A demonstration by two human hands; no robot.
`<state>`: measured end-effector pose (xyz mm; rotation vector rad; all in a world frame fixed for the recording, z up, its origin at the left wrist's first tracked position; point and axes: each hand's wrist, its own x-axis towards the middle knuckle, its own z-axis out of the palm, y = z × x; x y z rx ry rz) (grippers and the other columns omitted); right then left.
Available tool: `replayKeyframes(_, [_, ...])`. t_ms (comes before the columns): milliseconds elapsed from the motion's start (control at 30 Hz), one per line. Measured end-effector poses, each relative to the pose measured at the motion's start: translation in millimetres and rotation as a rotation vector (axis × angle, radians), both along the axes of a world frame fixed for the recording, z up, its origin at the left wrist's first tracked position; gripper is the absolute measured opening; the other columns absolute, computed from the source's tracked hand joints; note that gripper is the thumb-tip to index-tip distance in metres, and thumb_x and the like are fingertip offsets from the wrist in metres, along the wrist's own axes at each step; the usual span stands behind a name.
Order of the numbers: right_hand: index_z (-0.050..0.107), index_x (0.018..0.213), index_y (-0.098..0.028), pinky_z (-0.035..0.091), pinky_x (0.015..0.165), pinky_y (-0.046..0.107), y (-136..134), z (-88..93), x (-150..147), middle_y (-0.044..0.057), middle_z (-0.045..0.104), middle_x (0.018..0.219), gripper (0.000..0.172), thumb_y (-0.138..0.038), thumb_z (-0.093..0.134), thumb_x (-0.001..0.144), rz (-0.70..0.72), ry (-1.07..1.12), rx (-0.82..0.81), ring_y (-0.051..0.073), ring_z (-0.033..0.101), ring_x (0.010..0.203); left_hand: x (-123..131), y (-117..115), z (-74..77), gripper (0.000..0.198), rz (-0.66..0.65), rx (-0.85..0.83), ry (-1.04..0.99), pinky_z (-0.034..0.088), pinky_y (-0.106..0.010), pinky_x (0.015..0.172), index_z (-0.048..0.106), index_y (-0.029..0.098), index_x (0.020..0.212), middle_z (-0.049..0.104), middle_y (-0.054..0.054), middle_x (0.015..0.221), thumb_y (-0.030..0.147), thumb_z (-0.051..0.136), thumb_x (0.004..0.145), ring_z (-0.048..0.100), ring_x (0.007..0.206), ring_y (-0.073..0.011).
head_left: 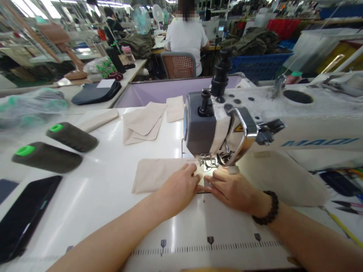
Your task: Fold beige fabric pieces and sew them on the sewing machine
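A folded beige fabric piece (159,175) lies flat on the white table, its right end reaching to the presser foot (210,163) of the sewing machine (200,126). My left hand (181,185) rests on that end, fingers bent and closed on the cloth. Just right of it, my right hand (232,187) is closed beside the needle area, thumb toward the left fingertips. What its fingers pinch is hidden. Another beige fabric panel (283,179) spreads beneath the machine arm, right of my right hand.
More beige pieces (144,122) lie behind on the table. At left are two dark thread cones (47,156) and a black phone (27,215). Small scissors (347,207) lie at right. A purple-walled bin (159,90) and a seated co-worker (185,41) are beyond.
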<state>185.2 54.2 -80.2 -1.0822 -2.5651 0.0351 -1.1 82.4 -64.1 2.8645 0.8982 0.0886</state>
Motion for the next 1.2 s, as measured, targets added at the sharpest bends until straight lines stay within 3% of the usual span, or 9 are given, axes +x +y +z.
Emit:
replayKeyframes(233, [0.06,0.086,-0.012,0.036,0.061,0.03,-1.6,-1.1,5.6,0.003,0.053,0.068,0.029,-0.026,0.036,0.093,0.213,0.025,-0.024,0.015,0.047,0.062,-6.5,-22.6,-12.0,0.01,-0.137,0.041,0.032,0.044,-0.029,0.078,0.055,0.013,0.086,0.054,-0.005,0.085,0.014,0.045,0.088,0.049,0.089,-0.0176])
replayKeyframes(433, [0.06,0.079,-0.013,0.033,0.06,0.031,-2.8,1.9,4.5,0.002,0.052,0.066,0.03,-0.024,0.037,0.093,0.252,-0.007,-0.034,0.015,0.045,0.063,-8.0,-25.4,-13.0,0.014,-0.161,0.032,0.04,0.044,-0.032,0.084,0.053,0.012,0.095,0.055,-0.009,0.096,0.011,0.042,0.088,0.048,0.098,-0.02])
replayKeyframes(800, [0.061,0.092,-0.013,0.039,0.071,0.033,-2.7,-2.2,3.9,0.003,0.055,0.072,0.021,-0.027,0.045,0.09,0.086,-0.072,-0.079,0.017,0.05,0.067,-6.5,-13.8,-16.5,0.022,-0.125,0.076,0.071,0.04,-0.032,0.094,0.051,0.004,0.106,0.055,-0.012,0.107,0.009,0.043,0.085,0.046,0.108,-0.0217])
replayKeyframes(1000, [0.058,0.099,-0.011,0.04,0.063,0.029,-1.7,0.5,-0.8,0.005,0.06,0.078,0.021,-0.025,0.057,0.083,-0.065,-0.088,-0.071,0.018,0.055,0.072,-4.3,2.5,-8.4,0.026,-0.108,0.064,0.082,0.038,-0.03,0.096,0.053,0.004,0.108,0.056,-0.012,0.105,0.012,0.049,0.084,0.048,0.106,-0.0209])
replayKeyframes(1200, [0.056,0.103,-0.01,0.041,0.063,0.03,-1.0,1.7,-3.5,0.007,0.06,0.084,0.028,-0.023,0.061,0.079,-0.109,-0.095,-0.094,0.019,0.056,0.077,-0.1,19.0,-9.3,0.022,-0.042,0.032,0.012,0.035,-0.028,0.099,0.055,0.008,0.105,0.055,-0.01,0.107,0.012,0.051,0.083,0.047,0.108,-0.0192])
